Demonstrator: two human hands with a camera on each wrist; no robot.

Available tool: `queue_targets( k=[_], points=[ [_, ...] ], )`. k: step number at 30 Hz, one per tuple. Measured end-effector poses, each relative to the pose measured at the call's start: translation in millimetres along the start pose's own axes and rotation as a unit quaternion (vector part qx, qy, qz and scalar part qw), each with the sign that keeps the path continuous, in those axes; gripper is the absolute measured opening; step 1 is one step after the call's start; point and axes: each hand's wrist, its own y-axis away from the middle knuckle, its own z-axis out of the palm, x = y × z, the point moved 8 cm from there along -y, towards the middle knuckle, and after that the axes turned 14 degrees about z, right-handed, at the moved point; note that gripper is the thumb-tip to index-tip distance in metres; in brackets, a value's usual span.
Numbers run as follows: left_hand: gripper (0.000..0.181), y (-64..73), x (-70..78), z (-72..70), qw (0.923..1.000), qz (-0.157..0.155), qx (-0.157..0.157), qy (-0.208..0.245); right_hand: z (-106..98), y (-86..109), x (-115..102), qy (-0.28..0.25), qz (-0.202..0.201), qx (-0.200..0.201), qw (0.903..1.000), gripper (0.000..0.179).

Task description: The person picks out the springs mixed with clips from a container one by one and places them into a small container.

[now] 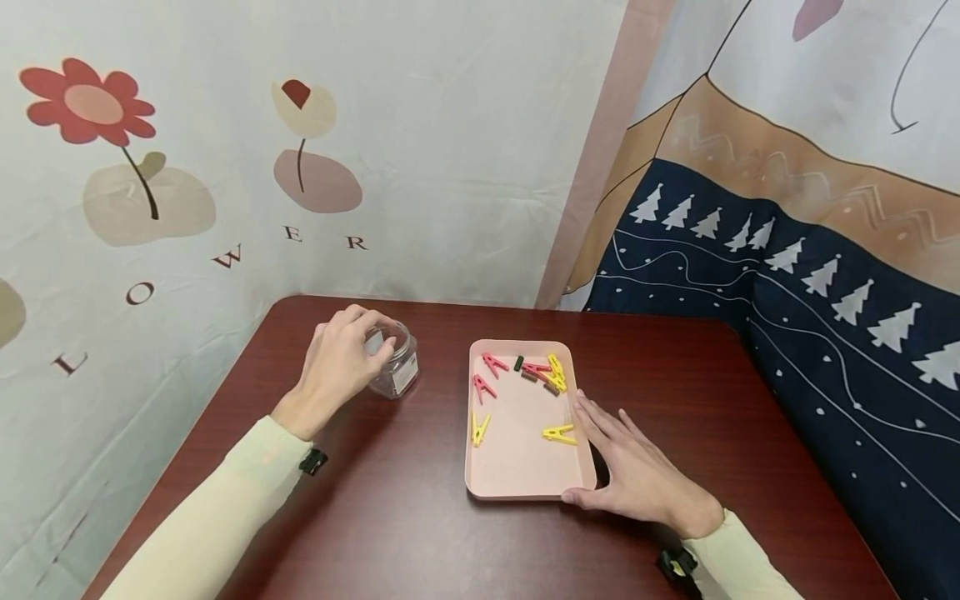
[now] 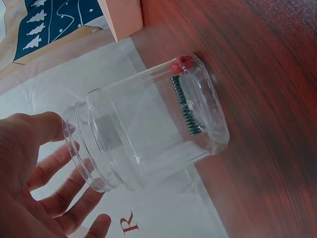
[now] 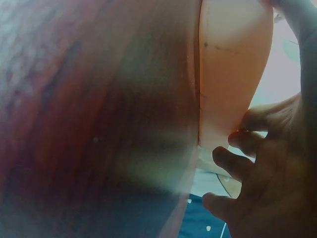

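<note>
Head view. A clear, colourless jar [image 1: 397, 377] with a pale label on its side sits at the left of the brown table [image 1: 375, 517], apart from the tray. The left hand [image 1: 337, 358] reaches over its mouth, thumb on the near side, fingers curled round the rim. The tray [image 1: 517, 462] is shallow, pale pink and rectangular with rounded corners. In its far half lie red clips [image 1: 495, 362], brown coils [image 1: 551, 389] and a dark green piece [image 1: 518, 363]; yellow clips [image 1: 556, 435] lie at the far right and along both sides. The right hand [image 1: 641, 471] rests at the tray's right edge, fingers extended, thumb at the near right corner.

Left wrist view. The jar's transparent body has rounded corners and a ridged neck. At its base show a dark green coil [image 2: 185, 105] and a glossy red piece [image 2: 182, 64]. The thumb and fingers grasp the rim from opposite sides, the other fingertips spread apart.

Right wrist view. The tray's smooth outer wall appears orange-pink, with small dark marks. The right fingers are spaced apart, some touching the wall.
</note>
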Motion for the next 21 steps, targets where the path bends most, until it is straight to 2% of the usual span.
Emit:
queue_targets(
  k=[21],
  points=[
    [0.012,1.8,2.2,-2.9,0.9999,-0.009,-0.003,-0.005,-1.5,0.7,-0.1,-0.004,0.004,-0.005,1.0000,0.131]
  ],
)
